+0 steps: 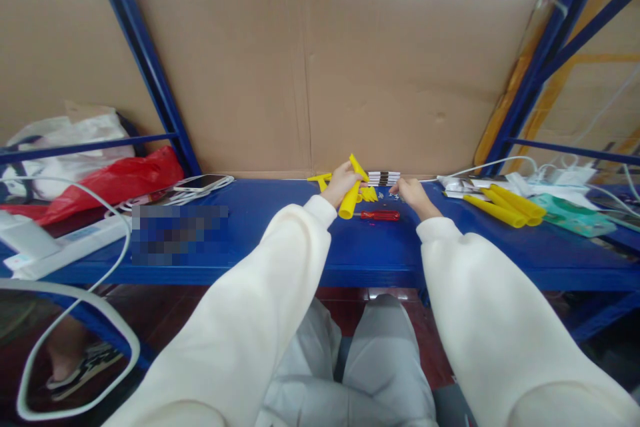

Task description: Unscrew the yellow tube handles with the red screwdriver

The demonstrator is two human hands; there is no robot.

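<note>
My left hand is closed around a yellow plastic tube-shaped part, which tilts with its wide end toward me. Fingers bent and pressed together, my right hand reaches down at a scatter of small screw-like pieces; whatever it pinches is too small to make out. Just in front of these pieces lies a screwdriver with a red handle. Small yellow pieces lie between my hands. Behind them is a row of white and dark sticks. Another yellow part is partly hidden behind my left hand.
On the blue bench, more yellow tubes lie at right beside a green packet. A phone, white cables, a power strip and a red bag occupy the left. A cardboard panel stands behind.
</note>
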